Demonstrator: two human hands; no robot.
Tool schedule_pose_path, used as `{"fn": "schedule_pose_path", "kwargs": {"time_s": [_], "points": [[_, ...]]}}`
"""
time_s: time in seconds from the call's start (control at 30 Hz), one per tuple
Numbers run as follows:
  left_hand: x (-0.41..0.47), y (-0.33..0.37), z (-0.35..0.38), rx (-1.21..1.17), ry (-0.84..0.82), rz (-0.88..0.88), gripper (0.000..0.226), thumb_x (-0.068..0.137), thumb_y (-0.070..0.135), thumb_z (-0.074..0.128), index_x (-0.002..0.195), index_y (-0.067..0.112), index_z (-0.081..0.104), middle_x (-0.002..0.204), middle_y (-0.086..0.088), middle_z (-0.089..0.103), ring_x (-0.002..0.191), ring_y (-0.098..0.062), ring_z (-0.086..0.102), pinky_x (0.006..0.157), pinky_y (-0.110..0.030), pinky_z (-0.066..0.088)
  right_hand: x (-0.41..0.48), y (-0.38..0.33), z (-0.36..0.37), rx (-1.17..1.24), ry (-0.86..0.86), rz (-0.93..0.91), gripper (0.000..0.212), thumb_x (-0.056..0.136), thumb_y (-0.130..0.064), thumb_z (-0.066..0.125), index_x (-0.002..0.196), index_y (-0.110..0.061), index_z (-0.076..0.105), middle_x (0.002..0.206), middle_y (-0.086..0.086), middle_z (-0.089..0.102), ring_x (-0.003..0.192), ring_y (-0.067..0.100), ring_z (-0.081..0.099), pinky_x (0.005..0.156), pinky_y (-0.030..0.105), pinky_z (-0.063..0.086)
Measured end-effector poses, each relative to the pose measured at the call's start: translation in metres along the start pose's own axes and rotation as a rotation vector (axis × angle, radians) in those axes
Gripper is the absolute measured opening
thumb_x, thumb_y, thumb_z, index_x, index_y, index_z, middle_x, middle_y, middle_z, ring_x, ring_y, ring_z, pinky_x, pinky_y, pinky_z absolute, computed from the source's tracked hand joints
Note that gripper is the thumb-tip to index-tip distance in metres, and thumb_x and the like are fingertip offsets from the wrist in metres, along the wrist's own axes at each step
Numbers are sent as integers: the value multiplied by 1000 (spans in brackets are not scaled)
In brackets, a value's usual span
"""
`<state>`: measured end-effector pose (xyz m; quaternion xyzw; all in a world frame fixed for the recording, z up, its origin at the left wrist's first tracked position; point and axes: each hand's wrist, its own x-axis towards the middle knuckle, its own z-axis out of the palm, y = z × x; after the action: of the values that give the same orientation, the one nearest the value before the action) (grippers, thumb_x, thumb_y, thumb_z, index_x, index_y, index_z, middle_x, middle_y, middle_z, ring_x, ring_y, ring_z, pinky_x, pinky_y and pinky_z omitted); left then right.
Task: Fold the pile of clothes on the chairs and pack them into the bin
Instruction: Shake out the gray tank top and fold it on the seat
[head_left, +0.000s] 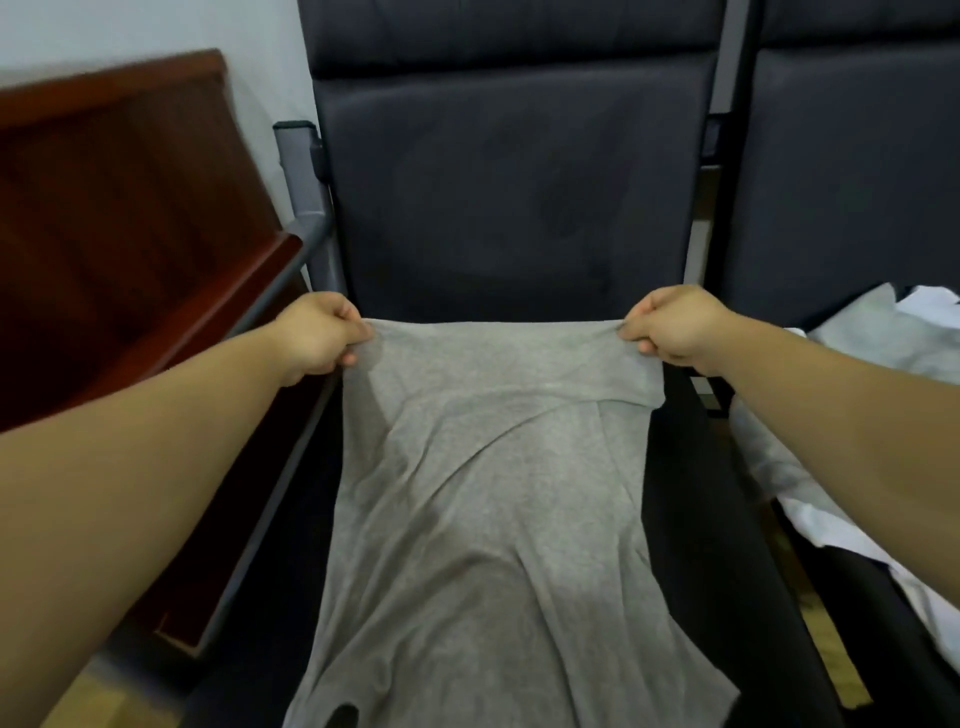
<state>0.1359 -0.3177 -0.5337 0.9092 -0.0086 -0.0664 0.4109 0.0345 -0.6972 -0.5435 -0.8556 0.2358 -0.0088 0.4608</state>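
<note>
A grey garment (493, 519) lies stretched along the seat of a dark chair (509, 182), its far edge held taut near the backrest. My left hand (317, 332) pinches the far left corner of that edge. My right hand (675, 327) pinches the far right corner, where the cloth folds over a little. The near end of the garment runs out of the bottom of the view. A pile of white and light grey clothes (878, 353) lies on the neighbouring chair to the right. No bin is in view.
A reddish-brown wooden piece of furniture (114, 234) stands close on the left, beside the chair's grey metal armrest (306, 239). A second dark chair (852, 156) stands at the right. Wooden floor shows at the bottom corners.
</note>
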Motion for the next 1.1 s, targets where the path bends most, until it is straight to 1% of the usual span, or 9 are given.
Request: {"fn": "schedule_pose_path", "kwargs": {"time_s": [0.1,0.33,0.47,0.57,0.73,0.83,0.9,1.0,1.1], "points": [[-2,5,-7,113,11,67,21,88,12,79,82,13,59,66,-8,64,62,-18,60,51,-26,42,-2,0,-5,-124,36,-127,8,85,-15,82,86,-14,74,80,5,73,67,13,66,64,27,55],[-9,4,-19,114,-155,56,10,93,22,76,95,12,72,79,-4,68,66,-12,62,49,-20,40,-14,-7,-11,-349,59,-325,10,84,-19,83,82,-22,74,75,-3,69,72,15,66,68,33,57],[-14,5,-26,14,-166,14,14,90,16,78,84,14,65,71,-2,66,61,-8,66,45,-19,34,-23,-13,-15,-297,115,-367,14,85,-17,82,83,-17,68,69,-2,67,62,13,64,61,29,50],[-22,9,-32,-32,-133,6,18,87,9,80,83,11,63,68,-7,68,58,-10,68,40,-17,30,-27,-15,-17,-286,157,-373,15,88,-19,78,83,-17,65,76,2,69,75,20,68,71,38,57],[-32,22,-49,-135,-43,-16,14,93,12,74,85,13,62,57,-5,57,45,-13,38,41,-22,23,-38,-21,-22,-202,234,-347,10,91,-19,73,86,-17,64,72,0,72,69,14,67,62,31,49],[-32,31,-56,-332,-18,11,23,103,16,61,82,20,51,67,-4,51,47,-11,40,40,-22,20,-42,-29,-25,12,271,-318,11,93,-19,72,87,-17,63,71,0,72,71,15,67,67,33,53],[-29,34,-60,-391,-9,32,27,106,18,56,81,23,46,68,-2,46,46,-9,39,39,-20,19,-42,-36,-28,303,188,-247,13,97,-18,67,88,-17,57,75,2,68,68,13,67,59,28,52],[-30,35,-62,-237,-77,77,20,102,22,64,85,19,52,67,-4,45,49,-11,37,44,-23,23,-42,-41,-30,620,-24,-86,19,104,-22,58,88,-24,49,79,0,55,55,6,58,47,18,44],[-35,35,-69,103,-224,113,21,85,25,83,99,17,69,85,-2,67,72,-17,57,64,-30,42,-35,-32,-37,351,-164,-107,16,103,-26,60,92,-18,51,72,0,48,50,7,45,46,21,36]]}}
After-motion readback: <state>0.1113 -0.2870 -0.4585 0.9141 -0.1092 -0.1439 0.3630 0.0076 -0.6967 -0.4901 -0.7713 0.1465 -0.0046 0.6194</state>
